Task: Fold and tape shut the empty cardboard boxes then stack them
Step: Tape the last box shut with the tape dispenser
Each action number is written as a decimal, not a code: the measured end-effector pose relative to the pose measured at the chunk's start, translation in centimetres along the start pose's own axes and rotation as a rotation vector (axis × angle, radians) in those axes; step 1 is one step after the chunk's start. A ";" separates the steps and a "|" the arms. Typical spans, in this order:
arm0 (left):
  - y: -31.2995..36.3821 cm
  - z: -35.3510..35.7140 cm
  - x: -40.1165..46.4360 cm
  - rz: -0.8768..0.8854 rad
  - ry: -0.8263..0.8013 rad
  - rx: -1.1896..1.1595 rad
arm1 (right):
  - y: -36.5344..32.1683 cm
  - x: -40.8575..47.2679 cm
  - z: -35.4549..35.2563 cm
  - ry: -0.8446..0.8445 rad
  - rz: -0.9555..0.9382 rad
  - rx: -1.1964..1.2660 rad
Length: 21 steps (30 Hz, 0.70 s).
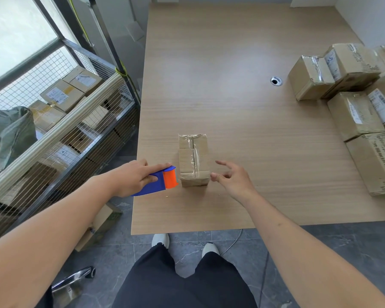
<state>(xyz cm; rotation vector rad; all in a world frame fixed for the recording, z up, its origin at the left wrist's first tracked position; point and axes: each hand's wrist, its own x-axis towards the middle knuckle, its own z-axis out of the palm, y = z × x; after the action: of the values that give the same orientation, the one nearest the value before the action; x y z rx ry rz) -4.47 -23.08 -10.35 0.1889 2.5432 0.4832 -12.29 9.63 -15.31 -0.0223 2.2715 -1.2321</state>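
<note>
A small cardboard box (pixel 193 158) lies near the front left of the wooden table (pixel 231 85), its top flaps closed with clear tape along the seam. My left hand (pixel 133 176) grips a blue and orange tape dispenser (pixel 162 181) just left of the box's near end. To the right of that near end, my right hand (pixel 231 178) hovers with loosely spread fingers, holding nothing and apart from the box.
A stack of taped cardboard boxes (pixel 353 103) fills the table's right side. A round cable hole (pixel 276 81) sits mid-table. At the left stands a wire cage cart (pixel 65 130) holding more boxes. Another box (pixel 98 227) rests on the floor under the table's corner.
</note>
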 end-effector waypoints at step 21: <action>-0.2 0.6 1.3 0.041 -0.062 -0.102 | -1.8 0.2 3.0 0.132 -0.706 -0.710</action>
<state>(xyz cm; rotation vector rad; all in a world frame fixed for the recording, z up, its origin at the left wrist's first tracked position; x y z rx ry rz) -5.28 -22.82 -11.55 0.2153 2.4516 0.6118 -11.44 6.17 -15.27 -1.1037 2.8065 -0.6392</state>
